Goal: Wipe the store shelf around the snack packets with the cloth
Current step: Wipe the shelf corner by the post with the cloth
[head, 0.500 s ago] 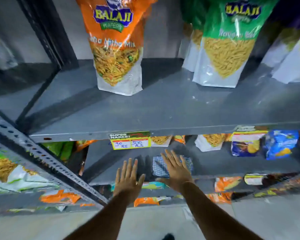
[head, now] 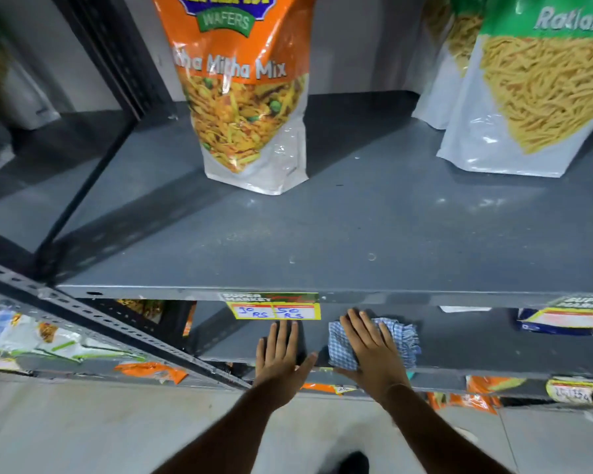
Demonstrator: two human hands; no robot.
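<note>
Grey metal shelf (head: 459, 350) under flat, wide-spread right hand (head: 370, 350) pressing checked cloth (head: 401, 340); left hand (head: 279, 352) flat, empty.

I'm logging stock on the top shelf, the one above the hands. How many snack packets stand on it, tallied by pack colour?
Orange packet: 1
Green packets: 2, the front one and another partly hidden behind it
Total: 3 on this shelf, as far as the frame shows; its right side is cut off.
</note>
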